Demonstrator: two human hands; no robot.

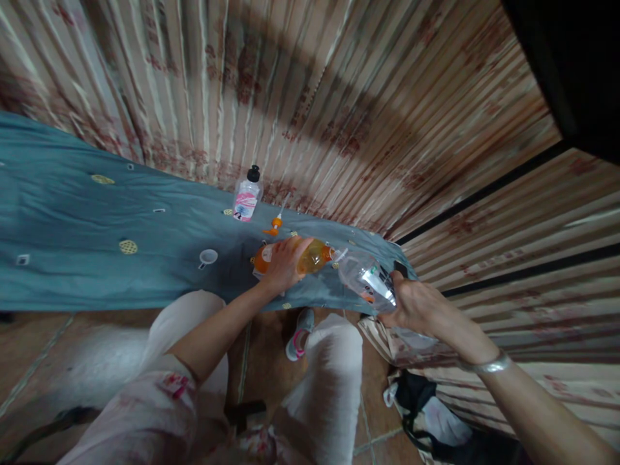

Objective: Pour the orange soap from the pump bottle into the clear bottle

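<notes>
My left hand [287, 263] wraps round an orange bottle [314, 256] of amber liquid, tipped on its side with its mouth pointing right. In my right hand [409, 298] is a clear bottle [364, 279] with a printed label, tilted so that its neck meets the orange bottle's mouth. Whether liquid passes between the two necks I cannot tell. Behind my left hand lies an orange pump top [276, 224] with a thin clear tube. A clear bottle with a black cap [246, 198] and a pink label stands near the curtain. Left of my hands sits a small white cup with a handle [208, 257].
A blue-green patterned cloth [72, 226] covers the long narrow surface. Pleated curtains [290, 84] rise along its back and right side. My knees [334, 361] are at the front edge, and a bag with dark items [426, 407] lies on the floor at right.
</notes>
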